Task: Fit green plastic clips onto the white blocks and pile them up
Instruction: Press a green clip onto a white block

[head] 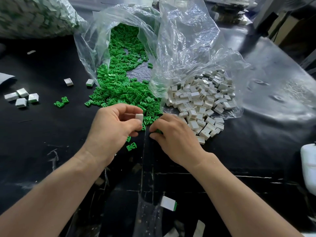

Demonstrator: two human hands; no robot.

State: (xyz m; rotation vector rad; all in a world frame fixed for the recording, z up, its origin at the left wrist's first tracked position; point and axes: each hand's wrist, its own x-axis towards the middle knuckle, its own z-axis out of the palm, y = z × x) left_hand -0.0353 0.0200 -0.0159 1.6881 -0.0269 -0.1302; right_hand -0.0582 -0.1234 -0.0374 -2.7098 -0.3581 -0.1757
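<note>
My left hand (112, 124) pinches a small white block (138, 117) between thumb and fingers, just above the near edge of the green clip heap (119, 86). My right hand (174, 135) lies palm down beside it, fingertips closed on a green clip (158, 131) at the heap's edge. A pile of loose white blocks (201, 101) spills from a clear bag on the right. Several fitted blocks (21, 97) sit grouped at the far left, with two more (68, 82) nearer the middle.
Clear plastic bags (179, 40) stand open behind both heaps. A full bag of parts (34, 16) sits at the back left. Stray green clips (131, 146) lie under my left hand. One fitted block (168, 203) lies near the front edge. A white container (309, 165) stands at the right.
</note>
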